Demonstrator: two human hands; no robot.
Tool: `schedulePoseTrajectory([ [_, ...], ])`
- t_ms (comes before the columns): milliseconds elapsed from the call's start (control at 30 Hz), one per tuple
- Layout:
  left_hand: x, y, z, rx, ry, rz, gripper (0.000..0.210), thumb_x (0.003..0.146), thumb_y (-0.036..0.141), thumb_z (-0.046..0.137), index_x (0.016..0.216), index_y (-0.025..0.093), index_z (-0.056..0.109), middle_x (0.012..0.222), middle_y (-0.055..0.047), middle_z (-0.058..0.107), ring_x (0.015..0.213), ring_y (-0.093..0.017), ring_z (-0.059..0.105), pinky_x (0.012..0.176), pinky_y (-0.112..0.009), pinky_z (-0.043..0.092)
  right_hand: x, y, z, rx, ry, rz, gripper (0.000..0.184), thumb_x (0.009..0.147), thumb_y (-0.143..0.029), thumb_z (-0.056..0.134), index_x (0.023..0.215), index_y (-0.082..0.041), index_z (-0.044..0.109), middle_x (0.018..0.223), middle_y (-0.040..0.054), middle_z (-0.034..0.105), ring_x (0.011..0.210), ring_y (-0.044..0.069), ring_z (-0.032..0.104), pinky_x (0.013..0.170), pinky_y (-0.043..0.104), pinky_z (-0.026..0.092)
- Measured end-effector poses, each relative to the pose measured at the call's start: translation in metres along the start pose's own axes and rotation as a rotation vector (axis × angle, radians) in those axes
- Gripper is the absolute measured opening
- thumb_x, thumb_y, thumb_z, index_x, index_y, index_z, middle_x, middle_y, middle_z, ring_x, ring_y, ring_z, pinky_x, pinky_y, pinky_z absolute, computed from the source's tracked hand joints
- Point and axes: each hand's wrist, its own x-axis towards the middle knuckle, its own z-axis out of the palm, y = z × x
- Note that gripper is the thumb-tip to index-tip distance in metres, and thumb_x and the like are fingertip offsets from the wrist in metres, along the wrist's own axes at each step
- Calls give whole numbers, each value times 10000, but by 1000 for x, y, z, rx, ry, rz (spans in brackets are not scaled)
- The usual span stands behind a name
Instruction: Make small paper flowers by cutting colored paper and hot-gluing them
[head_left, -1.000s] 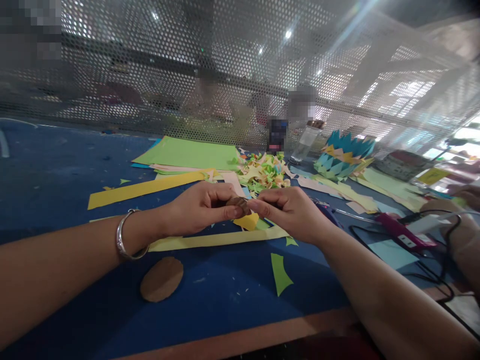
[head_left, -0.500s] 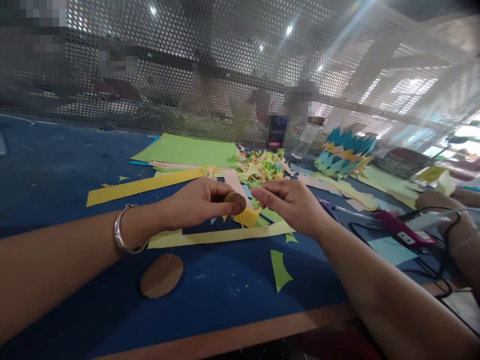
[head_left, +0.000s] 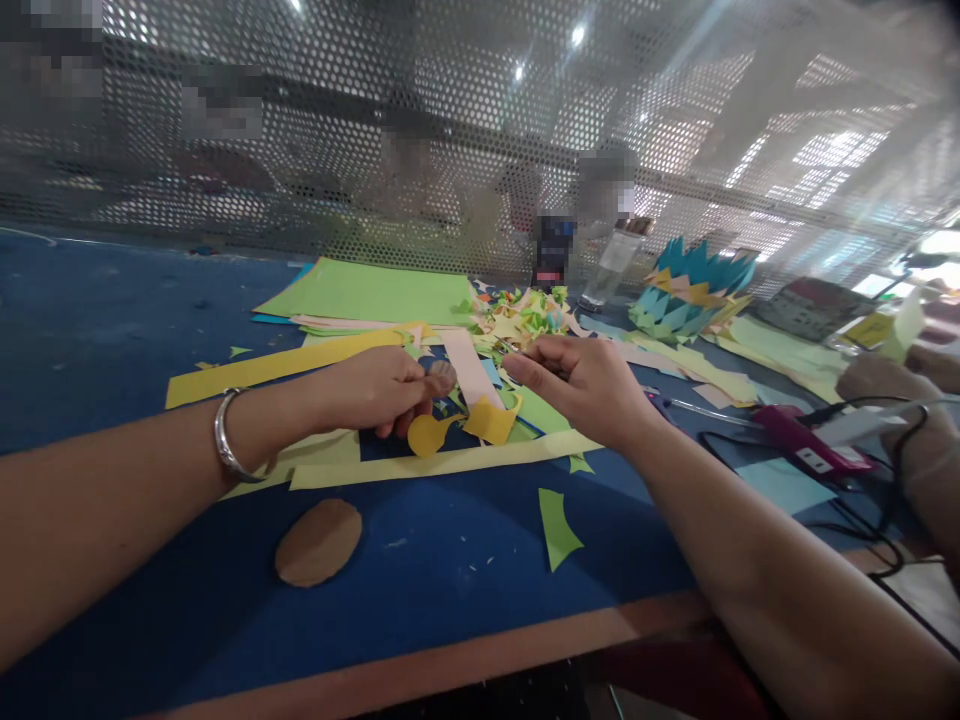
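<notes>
Blue table (head_left: 457,620) across my feed, green sheet (head_left: 382,295) toward its far side. Right hand (head_left: 581,380) curled, I cannot tell if on anything; left hand (head_left: 382,390), beyond the cardboard oval (head_left: 319,543), is by a yellow disc (head_left: 426,437), contact unclear, pinching a brownish piece (head_left: 442,374), blurred.

Free lane between cardboard oval (head_left: 319,543) and green scrap (head_left: 556,530), pale yellow strip (head_left: 450,462) and left hand (head_left: 394,392) beyond
</notes>
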Motion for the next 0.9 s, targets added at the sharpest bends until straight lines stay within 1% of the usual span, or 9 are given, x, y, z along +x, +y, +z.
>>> schedulePoseTrajectory([
  [133, 2, -5, -9, 264, 144, 93, 569, 913, 622, 462, 589, 188, 639, 558, -53, 609, 498, -159, 512, 542, -303, 331, 0, -1, 0, -10, 4, -20, 543, 950, -614, 525, 624, -204, 380, 566, -58, 256, 533, 93, 254, 522, 298, 190],
  [233, 3, -8, -15, 415, 185, 69, 564, 918, 603, 457, 543, 192, 550, 512, -32, 516, 467, -144, 417, 539, -318, 231, 1, -1, -1, -22, -18, -9, 548, 948, -602, 528, 617, -207, 342, 559, -60, 251, 530, 92, 244, 526, 299, 188],
  [367, -5, -2, -15, 482, 205, 66, 436, 899, 518, 512, 614, 193, 569, 564, -32, 542, 518, -151, 443, 562, -319, 202, 3, 1, -1, -62, -57, 16, 558, 933, -605, 546, 606, -206, 330, 554, -61, 255, 531, 94, 242, 531, 302, 185],
  [533, -20, 14, -10, 434, 92, 124, 250, 847, 385, 572, 676, 202, 575, 627, -24, 586, 552, -155, 462, 565, -309, 226, 5, 6, -1, -33, -70, 63, 567, 937, -632, 521, 606, -206, 346, 551, -61, 250, 528, 95, 248, 529, 305, 180],
  [600, -24, 18, -13, 453, 93, 154, 199, 848, 352, 561, 715, 209, 601, 680, -30, 618, 575, -161, 482, 570, -307, 240, 5, 9, 0, -23, -74, 77, 565, 920, -659, 528, 613, -206, 389, 548, -59, 272, 528, 97, 258, 527, 304, 182],
  [667, -29, 19, -19, 474, 47, 179, 168, 844, 354, 574, 775, 217, 642, 736, -41, 649, 599, -170, 513, 569, -308, 253, 6, 12, 1, -21, -76, 82, 562, 898, -683, 545, 627, -204, 429, 555, -55, 304, 535, 101, 278, 527, 301, 188],
  [733, -36, 21, -25, 474, -70, 163, 180, 818, 401, 625, 829, 229, 675, 766, -47, 665, 616, -182, 539, 564, -304, 265, 6, 14, 1, -22, -75, 87, 555, 886, -682, 562, 634, -204, 441, 565, -52, 322, 546, 104, 290, 534, 299, 199],
  [800, -48, 24, -28, 463, -178, 115, 232, 740, 435, 709, 859, 237, 689, 793, -43, 670, 637, -192, 555, 553, -293, 277, 6, 15, 1, -17, -72, 88, 534, 886, -648, 584, 632, -204, 432, 570, -53, 329, 552, 104, 291, 541, 298, 210],
  [900, -72, 32, -24, 481, -245, 28, 266, 624, 248, 734, 884, 240, 680, 845, -10, 663, 663, -178, 543, 529, -266, 272, 6, 14, 0, 8, -82, 76, 475, 881, -560, 633, 639, -204, 432, 576, -54, 356, 556, 102, 307, 553, 294, 234],
])
